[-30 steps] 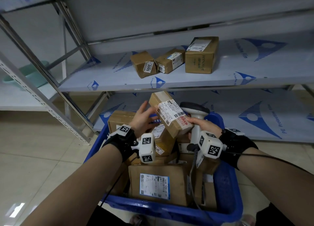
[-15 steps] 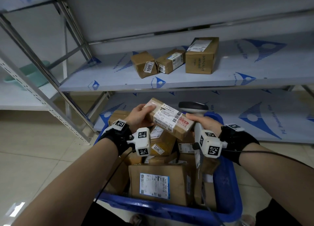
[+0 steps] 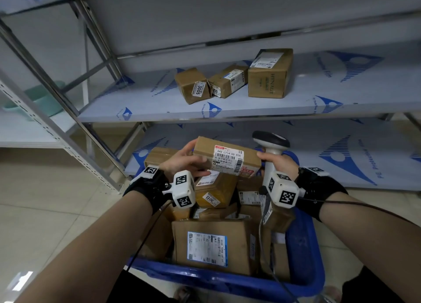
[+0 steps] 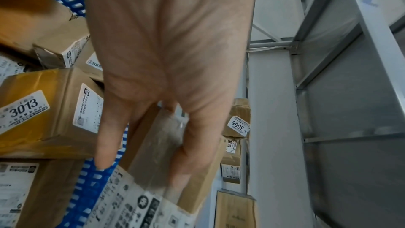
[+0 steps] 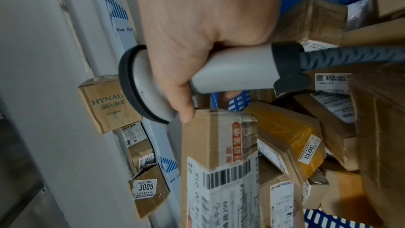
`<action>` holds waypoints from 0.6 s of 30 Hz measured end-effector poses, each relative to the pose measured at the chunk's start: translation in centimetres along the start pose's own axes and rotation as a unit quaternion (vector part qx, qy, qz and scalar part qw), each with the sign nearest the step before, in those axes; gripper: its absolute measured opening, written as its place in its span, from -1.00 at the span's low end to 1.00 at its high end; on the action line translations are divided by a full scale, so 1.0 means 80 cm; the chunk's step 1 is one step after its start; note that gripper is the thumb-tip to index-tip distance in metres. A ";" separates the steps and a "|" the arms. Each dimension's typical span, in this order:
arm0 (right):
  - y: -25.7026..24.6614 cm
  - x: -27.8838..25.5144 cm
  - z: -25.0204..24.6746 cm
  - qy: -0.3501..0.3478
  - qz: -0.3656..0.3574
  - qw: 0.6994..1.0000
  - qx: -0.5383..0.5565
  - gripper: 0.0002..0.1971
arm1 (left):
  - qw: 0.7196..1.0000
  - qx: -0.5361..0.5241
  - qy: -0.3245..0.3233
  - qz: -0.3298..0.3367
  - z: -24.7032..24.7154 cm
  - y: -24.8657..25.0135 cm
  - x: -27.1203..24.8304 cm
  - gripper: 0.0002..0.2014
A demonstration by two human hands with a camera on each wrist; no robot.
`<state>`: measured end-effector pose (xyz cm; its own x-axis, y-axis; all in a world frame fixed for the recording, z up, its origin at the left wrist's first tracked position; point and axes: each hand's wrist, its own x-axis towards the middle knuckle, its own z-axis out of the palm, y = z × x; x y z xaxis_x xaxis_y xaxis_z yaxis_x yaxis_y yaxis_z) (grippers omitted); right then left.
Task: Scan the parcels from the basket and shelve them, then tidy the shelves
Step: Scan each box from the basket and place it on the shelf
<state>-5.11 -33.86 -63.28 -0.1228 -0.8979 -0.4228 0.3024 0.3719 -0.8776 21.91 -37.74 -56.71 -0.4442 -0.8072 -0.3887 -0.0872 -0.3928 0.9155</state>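
- The left hand grips the left end of a cardboard parcel, thumb on its near face and fingers wrapped over the far side; the parcel hangs above the blue basket, label side towards the head camera, lying roughly level.
- The right hand is curled round the grip of a white barcode scanner; its thumb tip touches the parcel's right end, so the box is pinned between the two hands.
- The scanner's dark-rimmed head stands just behind the parcel's upper right corner, and its cable trails down over the basket's contents.
- The basket is packed with parcels up to its rim; a yellow-taped one marked 3013 lies directly beneath the held box, close to it.
- On the middle shelf three parcels cluster near the centre: one tagged 3005, a second touching it, and a taller HYNAUT box just beside that.
- Bare shelf surface runs left of the 3005 parcel to the slanted frame post, and right of the HYNAUT box to the picture's edge.
- The front lip of that shelf lies above and beyond the held parcel, with open air between.
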 end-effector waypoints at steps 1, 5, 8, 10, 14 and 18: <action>0.000 0.000 0.001 0.002 -0.004 1.000 0.006 -0.60 | 1.000 0.002 0.009 -0.003 0.002 -0.001 0.000 -0.45; -0.003 -0.002 0.004 0.005 -0.017 1.000 0.026 -0.73 | 0.997 -0.003 0.072 -0.010 0.004 -0.008 0.002 -0.65; -0.005 -0.001 0.003 -0.002 -0.023 0.999 0.032 -0.82 | 0.995 0.006 0.100 -0.010 0.001 -0.013 0.004 -0.82; -0.007 -0.002 0.002 -0.005 -0.025 0.999 0.034 -0.85 | 0.994 0.002 0.105 -0.013 0.000 -0.015 0.004 -0.84; -0.007 0.002 0.002 -0.007 -0.030 0.999 0.024 -0.79 | 0.994 -0.005 0.104 -0.017 0.003 -0.014 0.000 -0.84; -0.007 0.000 0.004 -0.009 -0.029 0.999 0.015 -0.83 | 0.995 0.018 0.098 -0.018 0.002 -0.013 -0.004 -0.81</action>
<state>-4.97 -34.11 -62.70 -0.1241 -0.9217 -0.3676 0.3236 0.3126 -0.8931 21.97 -36.99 -57.48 -0.2590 -0.8649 -0.4300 -0.1333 -0.4089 0.9028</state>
